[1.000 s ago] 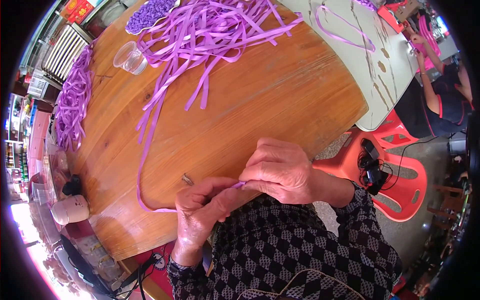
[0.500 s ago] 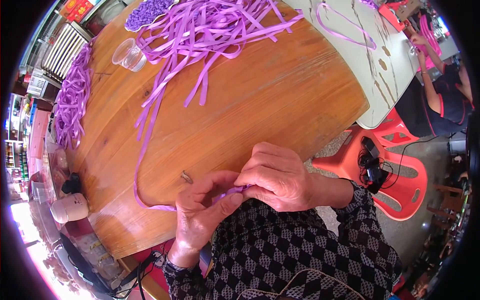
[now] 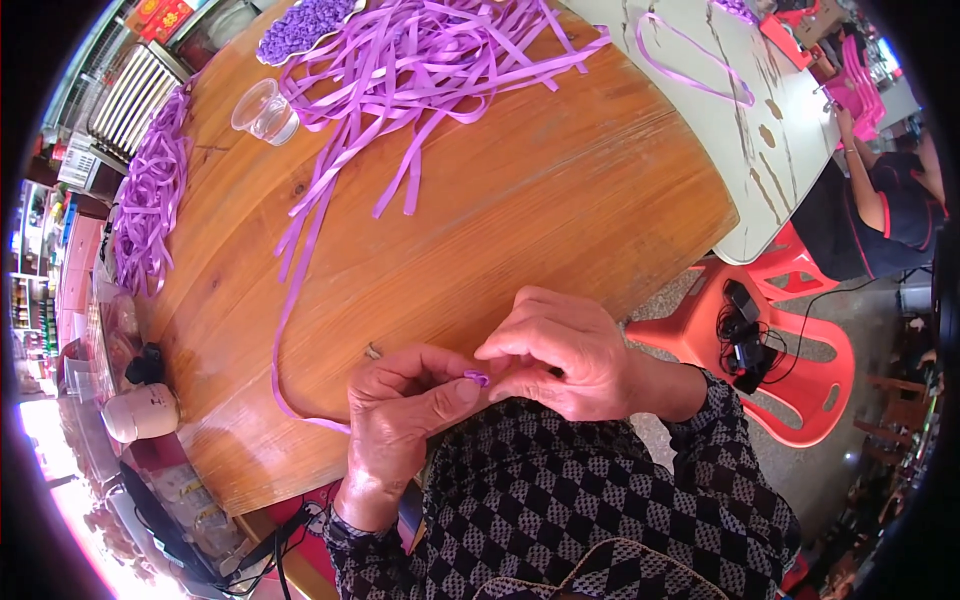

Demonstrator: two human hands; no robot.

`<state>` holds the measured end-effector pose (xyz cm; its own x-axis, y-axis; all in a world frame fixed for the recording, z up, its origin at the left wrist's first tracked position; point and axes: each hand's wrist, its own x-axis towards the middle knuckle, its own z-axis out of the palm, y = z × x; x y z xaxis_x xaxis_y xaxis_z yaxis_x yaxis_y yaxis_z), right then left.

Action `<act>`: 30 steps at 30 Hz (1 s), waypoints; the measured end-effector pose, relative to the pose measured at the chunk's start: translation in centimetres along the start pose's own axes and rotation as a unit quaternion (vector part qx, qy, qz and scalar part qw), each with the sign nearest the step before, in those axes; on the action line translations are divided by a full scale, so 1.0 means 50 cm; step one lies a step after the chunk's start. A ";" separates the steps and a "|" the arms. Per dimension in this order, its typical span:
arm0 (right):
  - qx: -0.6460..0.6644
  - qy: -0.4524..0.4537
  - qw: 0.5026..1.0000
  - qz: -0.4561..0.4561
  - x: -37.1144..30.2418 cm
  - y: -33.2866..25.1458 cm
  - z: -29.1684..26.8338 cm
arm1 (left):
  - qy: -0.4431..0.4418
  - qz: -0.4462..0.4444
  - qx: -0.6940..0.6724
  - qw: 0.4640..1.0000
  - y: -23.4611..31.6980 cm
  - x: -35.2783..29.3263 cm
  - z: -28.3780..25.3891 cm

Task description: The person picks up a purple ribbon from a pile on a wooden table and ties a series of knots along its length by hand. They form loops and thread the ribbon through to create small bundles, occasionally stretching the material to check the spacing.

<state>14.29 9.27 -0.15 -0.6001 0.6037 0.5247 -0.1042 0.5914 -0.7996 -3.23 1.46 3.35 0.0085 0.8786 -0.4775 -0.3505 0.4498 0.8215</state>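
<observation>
My left hand (image 3: pixel 400 400) is closed, pinching a narrow purple ribbon (image 3: pixel 283 375) between thumb and forefinger. A small folded loop of the ribbon (image 3: pixel 477 378) sticks out at those fingertips. From the hand's other side the ribbon trails left over the wooden table, then up toward a large tangle of purple ribbons (image 3: pixel 420 75). Just right of the loop is my right hand (image 3: pixel 565 355), its thumb and forefinger parted with nothing visible between them. Its other fingers are curled and partly hidden.
A clear plastic cup (image 3: pixel 268 115) stands near a dish of small purple knotted pieces (image 3: pixel 300 30). More ribbons (image 3: pixel 150 200) hang along the table's left edge. At right are a marble-patterned table (image 3: pixel 750 150), red plastic stools (image 3: pixel 680 310) with a black cable, and another person (image 3: pixel 880 210).
The ribbon stretched between my hands is now a small fold at my left fingertips. My right thumb and forefinger have parted from it.
</observation>
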 end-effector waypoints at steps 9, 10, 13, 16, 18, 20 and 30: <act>-0.012 -0.019 0.999 -0.033 0.005 -0.005 -0.008 | 0.023 0.027 -0.043 0.998 -0.019 0.005 0.009; -0.013 -0.019 0.999 -0.032 0.002 -0.003 -0.008 | 0.016 0.020 -0.041 0.999 -0.020 0.006 0.011; -0.016 -0.011 1.000 -0.021 -0.004 0.005 -0.004 | 0.009 0.017 -0.042 0.999 -0.027 0.009 0.007; 0.011 0.014 1.000 0.012 -0.001 -0.001 0.006 | 0.011 0.015 -0.045 0.999 -0.027 0.011 0.016; -0.016 0.009 1.000 -0.023 -0.005 0.001 0.010 | 0.014 0.010 -0.043 0.999 -0.028 0.012 0.021; -0.007 0.017 0.999 -0.026 -0.008 0.008 0.010 | 0.016 -0.005 -0.075 0.997 -0.030 0.014 0.021; 0.000 0.020 1.000 -0.022 -0.015 0.012 0.005 | 0.025 -0.059 -0.060 0.996 -0.016 0.007 0.026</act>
<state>14.46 9.05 -1.09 -0.5628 0.5984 0.5703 -0.1299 0.6174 -0.7759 -1.75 1.64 2.93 0.0106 0.8107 -0.5853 -0.4584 0.5242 0.7177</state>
